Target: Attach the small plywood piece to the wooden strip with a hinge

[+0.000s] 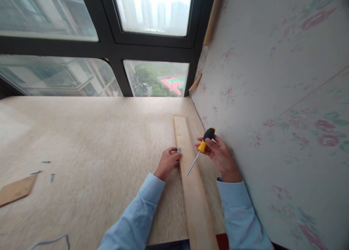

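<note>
A long pale wooden board (191,192) lies on the stone-look sill, its near end reaching past the front edge. At the board's left edge my left hand (169,161) is closed on a small metal bracket (179,150), pinched by the fingertips against the wood. My right hand (219,153), over the board's right side, grips a screwdriver (208,134) with a black and yellow handle. Its steel shaft slants down to the left, and the tip shows above the board, apart from the bracket.
Several loose screws (52,177) lie at the left near a thin piece of wood (17,190). A grey cord or bent wire (51,241) is at the bottom left. A flowered wall (272,133) rises close on the right. Dark-framed windows (158,52) stand behind the sill (109,141).
</note>
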`<state>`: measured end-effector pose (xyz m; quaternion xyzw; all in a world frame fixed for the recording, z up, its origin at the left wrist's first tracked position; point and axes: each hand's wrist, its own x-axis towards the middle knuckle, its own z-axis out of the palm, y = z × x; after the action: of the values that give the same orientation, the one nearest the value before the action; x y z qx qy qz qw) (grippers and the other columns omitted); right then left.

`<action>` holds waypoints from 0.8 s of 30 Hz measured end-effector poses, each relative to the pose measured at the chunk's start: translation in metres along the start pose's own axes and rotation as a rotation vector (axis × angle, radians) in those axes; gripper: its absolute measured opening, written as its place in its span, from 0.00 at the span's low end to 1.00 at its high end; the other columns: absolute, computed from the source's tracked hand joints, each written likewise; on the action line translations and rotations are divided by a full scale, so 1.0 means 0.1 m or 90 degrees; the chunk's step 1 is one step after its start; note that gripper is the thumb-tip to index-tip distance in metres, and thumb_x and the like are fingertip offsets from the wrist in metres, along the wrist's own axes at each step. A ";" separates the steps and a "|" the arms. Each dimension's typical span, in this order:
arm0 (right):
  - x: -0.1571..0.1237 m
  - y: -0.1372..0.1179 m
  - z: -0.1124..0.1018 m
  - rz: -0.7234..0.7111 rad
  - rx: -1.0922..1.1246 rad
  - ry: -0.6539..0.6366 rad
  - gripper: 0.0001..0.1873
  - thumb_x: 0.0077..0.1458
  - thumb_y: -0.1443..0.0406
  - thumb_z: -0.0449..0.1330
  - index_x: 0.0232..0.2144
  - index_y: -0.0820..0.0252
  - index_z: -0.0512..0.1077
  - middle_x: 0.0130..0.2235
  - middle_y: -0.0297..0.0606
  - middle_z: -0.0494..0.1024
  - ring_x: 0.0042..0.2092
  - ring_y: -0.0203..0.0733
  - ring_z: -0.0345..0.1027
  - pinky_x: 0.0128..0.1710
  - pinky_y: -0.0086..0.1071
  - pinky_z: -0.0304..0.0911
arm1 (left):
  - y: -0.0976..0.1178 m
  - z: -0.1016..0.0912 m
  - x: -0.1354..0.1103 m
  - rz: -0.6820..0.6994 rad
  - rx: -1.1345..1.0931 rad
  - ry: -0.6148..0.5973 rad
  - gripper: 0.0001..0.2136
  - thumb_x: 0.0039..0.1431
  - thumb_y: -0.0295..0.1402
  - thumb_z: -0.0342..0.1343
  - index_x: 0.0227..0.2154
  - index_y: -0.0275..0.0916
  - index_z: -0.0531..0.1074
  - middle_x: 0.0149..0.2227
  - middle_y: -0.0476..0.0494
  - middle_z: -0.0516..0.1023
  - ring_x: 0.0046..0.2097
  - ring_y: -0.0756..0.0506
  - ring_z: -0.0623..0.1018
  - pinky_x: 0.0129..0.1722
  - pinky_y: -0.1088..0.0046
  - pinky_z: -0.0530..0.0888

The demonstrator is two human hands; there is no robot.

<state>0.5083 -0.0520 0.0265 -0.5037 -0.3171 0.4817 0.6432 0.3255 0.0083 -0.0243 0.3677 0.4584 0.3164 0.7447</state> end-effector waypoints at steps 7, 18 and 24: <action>-0.05 -0.07 0.14 -0.105 -0.030 -0.036 0.27 0.47 0.57 0.68 0.49 0.51 0.67 0.39 0.35 0.79 0.40 0.46 0.77 0.41 0.44 0.74 | -0.03 0.00 0.02 0.011 -0.004 0.005 0.15 0.42 0.28 0.65 0.35 0.34 0.71 0.31 0.41 0.79 0.32 0.45 0.79 0.28 0.73 0.74; 0.15 -0.14 0.53 -0.374 -0.137 0.026 0.21 0.54 0.59 0.64 0.49 0.54 0.67 0.41 0.38 0.79 0.44 0.47 0.76 0.46 0.44 0.71 | -0.05 -0.02 0.03 0.014 -0.005 0.006 0.15 0.41 0.28 0.66 0.34 0.34 0.72 0.31 0.41 0.78 0.32 0.45 0.78 0.27 0.74 0.73; 0.15 -0.02 0.48 -0.370 -0.170 0.025 0.18 0.56 0.58 0.62 0.47 0.54 0.68 0.42 0.38 0.79 0.44 0.46 0.76 0.47 0.44 0.70 | -0.06 -0.02 0.03 0.010 -0.019 -0.010 0.15 0.42 0.28 0.65 0.35 0.33 0.72 0.31 0.41 0.78 0.32 0.45 0.78 0.27 0.74 0.73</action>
<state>0.4713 -0.0211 0.0413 -0.4810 -0.4954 0.2221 0.6884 0.3256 0.0086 -0.0311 0.3624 0.4451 0.3264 0.7510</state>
